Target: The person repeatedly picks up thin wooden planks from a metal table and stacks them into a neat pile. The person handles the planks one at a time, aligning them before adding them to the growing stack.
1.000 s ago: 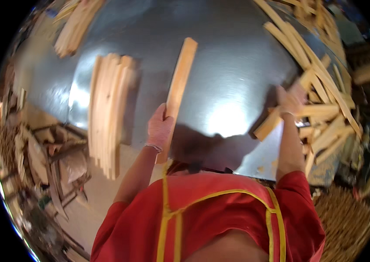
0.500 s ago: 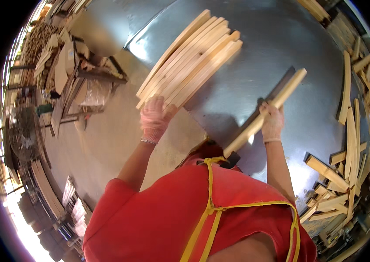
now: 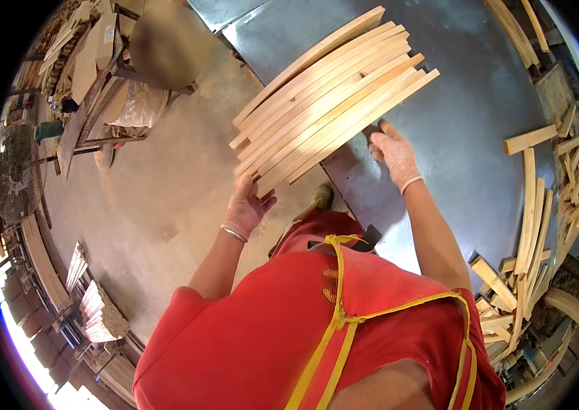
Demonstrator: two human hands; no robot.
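Several long, pale, slightly curved wooden strips (image 3: 330,96) lie side by side, angled from lower left to upper right. Their near ends reach past the edge of a grey metal table (image 3: 467,116), over the floor. At those ends is my left hand (image 3: 246,210), in a pinkish knit glove, closed around them with one digit on top and darker fingertips lower down. My right hand (image 3: 395,158), gloved alike, is beside the nearest strip, above the metal surface. Its thumb and fingers are apart and nothing shows in its grasp.
Loose wood pieces (image 3: 532,225) are heaped along the right side. Left stand a rack with boards and cardboard (image 3: 95,75), a fan (image 3: 18,171) and stacked strips (image 3: 102,314). A shoe (image 3: 323,197) shows below the strips.
Half a second ago my right hand held a single wooden strip apart; now that hand is beside the group without it, and the nearest strip sits offset to the right. The view has shifted.
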